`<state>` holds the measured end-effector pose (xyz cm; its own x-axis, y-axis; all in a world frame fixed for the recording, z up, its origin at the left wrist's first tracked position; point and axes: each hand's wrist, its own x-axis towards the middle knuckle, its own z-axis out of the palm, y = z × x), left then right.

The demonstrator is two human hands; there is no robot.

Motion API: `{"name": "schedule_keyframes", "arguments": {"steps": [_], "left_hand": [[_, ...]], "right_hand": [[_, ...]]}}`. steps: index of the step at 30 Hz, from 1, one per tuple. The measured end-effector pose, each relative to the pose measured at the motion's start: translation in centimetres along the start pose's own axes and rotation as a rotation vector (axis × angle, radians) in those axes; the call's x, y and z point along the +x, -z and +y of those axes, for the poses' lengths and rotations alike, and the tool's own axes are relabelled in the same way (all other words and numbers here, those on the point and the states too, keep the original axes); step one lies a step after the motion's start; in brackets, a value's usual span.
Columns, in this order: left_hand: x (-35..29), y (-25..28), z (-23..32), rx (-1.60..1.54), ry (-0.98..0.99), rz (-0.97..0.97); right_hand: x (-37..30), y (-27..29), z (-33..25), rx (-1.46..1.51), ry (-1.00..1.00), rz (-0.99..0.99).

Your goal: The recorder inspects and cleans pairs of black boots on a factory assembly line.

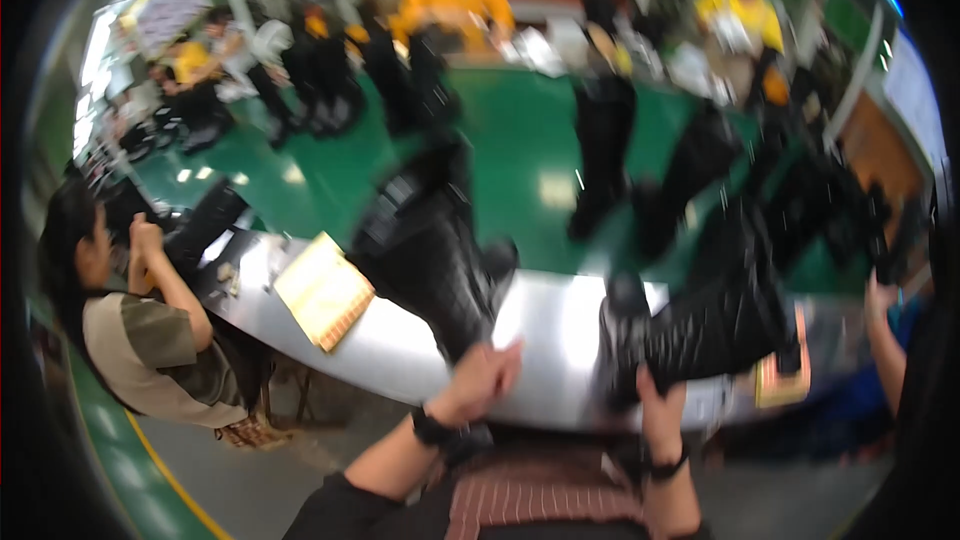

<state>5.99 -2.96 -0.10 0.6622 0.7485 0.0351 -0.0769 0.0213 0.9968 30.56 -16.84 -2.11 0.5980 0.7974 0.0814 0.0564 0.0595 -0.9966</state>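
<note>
A tall black boot [425, 250] leans over the metal edge of the table, left of centre. My left hand [480, 380] is closed at its lower end, with the fingers curled and partly blurred. A second black lace-up boot [705, 330] lies on its side at the right, its foot end toward the middle and its shaft pointing right. Around its underside my right hand [660, 410] is closed, thumb up against the leather; the fingers behind are mostly hidden.
More black boots stand along the green table [500, 160], with a cluster at right [800, 190]. A yellow pad [325, 290] lies on the metal edge [540, 325]. One person [150, 330] sits at left; another's hand [880, 305] shows at right. People in orange and yellow work across the table.
</note>
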Motion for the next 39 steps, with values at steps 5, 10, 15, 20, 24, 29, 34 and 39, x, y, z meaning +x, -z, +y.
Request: {"name": "schedule_keyframes", "arguments": {"steps": [5,10,15,20,24,29,34,39], "left_hand": [[2.2,-0.9,-0.5,-0.136,0.232,0.040],[5.8,-3.3,-0.5,-0.058,0.128,0.089],[8.0,-5.2,-1.3,-0.129,0.195,0.033],[10.8,-7.0,-1.3,-0.092,0.143,0.002],[13.0,-8.6,-0.9,-0.112,0.099,-0.045],[14.2,-9.9,-0.8,0.055,-0.042,0.071],[13.5,-10.8,-1.4,0.010,-0.121,0.076],[12.2,-10.1,-2.5,-0.124,-0.124,-0.109]], "right_hand": [[-1.0,1.6,2.0,0.051,0.131,0.037],[-1.2,2.1,4.6,0.088,0.251,0.080],[-2.7,4.5,5.5,0.221,0.245,0.126],[-3.8,5.4,6.4,0.329,0.245,0.214],[-3.8,5.8,7.5,0.183,0.353,0.324],[-4.3,6.9,7.9,0.329,0.265,0.145],[-4.7,7.1,8.9,0.154,0.268,0.151],[-4.6,7.9,10.5,0.389,0.336,0.129]]}}
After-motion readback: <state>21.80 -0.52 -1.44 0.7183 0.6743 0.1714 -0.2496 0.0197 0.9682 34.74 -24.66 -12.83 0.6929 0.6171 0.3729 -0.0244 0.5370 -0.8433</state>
